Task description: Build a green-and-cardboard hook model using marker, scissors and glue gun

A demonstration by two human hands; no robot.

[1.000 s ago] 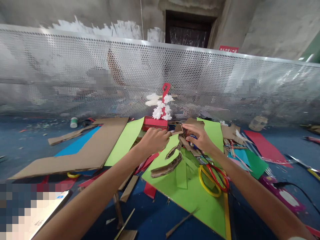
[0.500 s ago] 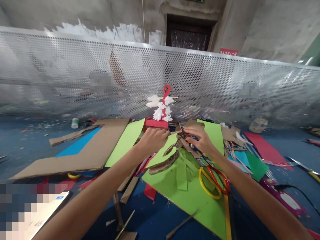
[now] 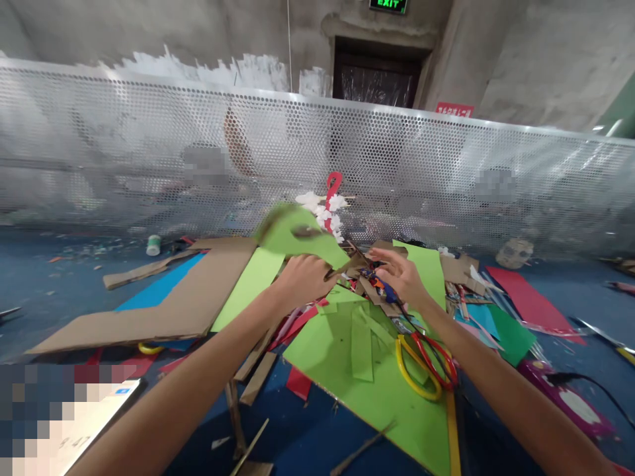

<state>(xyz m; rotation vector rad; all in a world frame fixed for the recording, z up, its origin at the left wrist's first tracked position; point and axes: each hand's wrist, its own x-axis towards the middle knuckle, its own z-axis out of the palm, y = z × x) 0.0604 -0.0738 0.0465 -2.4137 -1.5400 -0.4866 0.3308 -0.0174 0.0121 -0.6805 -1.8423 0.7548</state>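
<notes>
My left hand [image 3: 303,279] is closed on a green paper piece with brown cardboard stuck to it [image 3: 296,238], lifted off the table and blurred by motion. My right hand [image 3: 403,276] hovers open, fingers spread, over a heap of cardboard scraps [image 3: 373,288] just right of the left hand. Below both hands lies a large green sheet [image 3: 377,377] with loose green strips [image 3: 361,334] on it.
Scissors with yellow and red handles [image 3: 425,362] lie on the green sheet by my right forearm. A red and white craft model [image 3: 329,206] stands behind the hands. A big cardboard piece [image 3: 163,297] lies left, a perforated metal screen [image 3: 446,172] runs across the back, and a phone [image 3: 74,430] sits at bottom left.
My left hand has swung the green and cardboard piece up off the table. My right hand let go of the scraps and opened.
</notes>
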